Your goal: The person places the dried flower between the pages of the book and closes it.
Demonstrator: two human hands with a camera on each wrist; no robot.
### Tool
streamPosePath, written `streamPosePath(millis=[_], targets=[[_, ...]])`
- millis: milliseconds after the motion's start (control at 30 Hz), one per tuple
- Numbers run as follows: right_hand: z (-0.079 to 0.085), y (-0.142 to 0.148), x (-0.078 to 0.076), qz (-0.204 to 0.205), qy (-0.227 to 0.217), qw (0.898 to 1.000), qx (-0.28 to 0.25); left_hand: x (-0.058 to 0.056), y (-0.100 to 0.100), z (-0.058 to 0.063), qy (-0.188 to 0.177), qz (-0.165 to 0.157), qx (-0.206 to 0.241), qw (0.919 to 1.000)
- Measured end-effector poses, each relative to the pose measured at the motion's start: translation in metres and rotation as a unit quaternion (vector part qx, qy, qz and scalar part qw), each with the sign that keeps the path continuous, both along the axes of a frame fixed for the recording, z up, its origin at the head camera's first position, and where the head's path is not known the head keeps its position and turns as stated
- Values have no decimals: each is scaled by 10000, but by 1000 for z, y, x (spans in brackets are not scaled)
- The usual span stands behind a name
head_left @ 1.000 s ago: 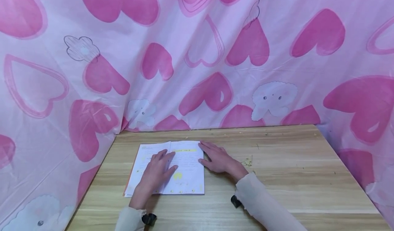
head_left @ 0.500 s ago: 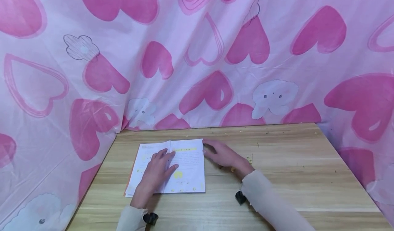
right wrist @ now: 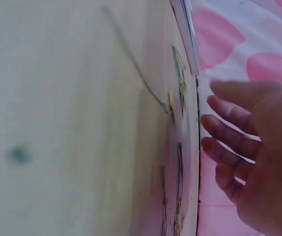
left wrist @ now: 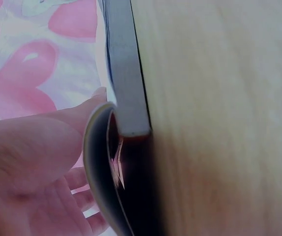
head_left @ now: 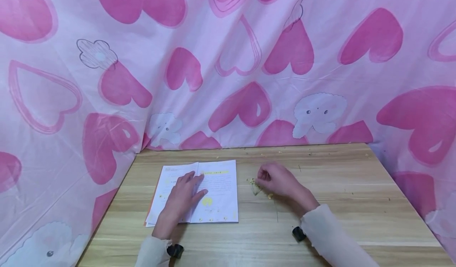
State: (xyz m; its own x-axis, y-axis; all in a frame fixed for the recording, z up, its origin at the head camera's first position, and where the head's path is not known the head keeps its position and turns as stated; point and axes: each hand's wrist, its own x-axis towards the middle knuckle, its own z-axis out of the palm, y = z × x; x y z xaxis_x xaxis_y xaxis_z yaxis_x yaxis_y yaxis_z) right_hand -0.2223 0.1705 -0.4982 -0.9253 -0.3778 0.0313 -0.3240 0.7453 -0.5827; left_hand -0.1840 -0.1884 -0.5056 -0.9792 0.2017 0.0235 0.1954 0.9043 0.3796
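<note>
My left hand (head_left: 182,195) rests on an open book (head_left: 221,192) with white pages and yellow print, its fingers spread near the spine. The left wrist view has that hand (left wrist: 37,162) beside the book's edge (left wrist: 128,73) and a curved page or cover. To the right of the book hovers my right hand (head_left: 279,179), fingers loosely bent. Close to its fingertips lies a dried flower sprig (head_left: 255,187) with small yellowish heads. From the right wrist, the hand (right wrist: 264,147) shows nothing between its fingers; the sprig (right wrist: 180,78) is on the table.
A long thin stem (right wrist: 141,69) and a yellow petal-like bit (head_left: 270,196) lie near the right hand. Further dried stems (right wrist: 179,182) and small scraps dot the wooden table (head_left: 338,203). Pink heart-patterned cloth (head_left: 242,101) hangs behind and at both sides.
My right hand has left the book's right edge and moved right, its fingers now more bent. The sprig beneath it has come into sight. My left hand has stayed on the book.
</note>
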Motion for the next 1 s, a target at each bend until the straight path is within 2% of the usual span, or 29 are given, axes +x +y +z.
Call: streamPosePath(millis=[167,300,733,1000], targets=[[-3,-4,12,90,-30,9978,652,2,0,2,-22,5,-37,10000],[-3,-10,16,103,107,9958,905,2,-1,2,0,-15,-25,10000],[-7,-5,10,-35,167,9968,776,-1,-2,-1,49,-155,68,9998],[-9,0,7,-492,343,9952,769,0,-6,-2,85,-208,96,9997]])
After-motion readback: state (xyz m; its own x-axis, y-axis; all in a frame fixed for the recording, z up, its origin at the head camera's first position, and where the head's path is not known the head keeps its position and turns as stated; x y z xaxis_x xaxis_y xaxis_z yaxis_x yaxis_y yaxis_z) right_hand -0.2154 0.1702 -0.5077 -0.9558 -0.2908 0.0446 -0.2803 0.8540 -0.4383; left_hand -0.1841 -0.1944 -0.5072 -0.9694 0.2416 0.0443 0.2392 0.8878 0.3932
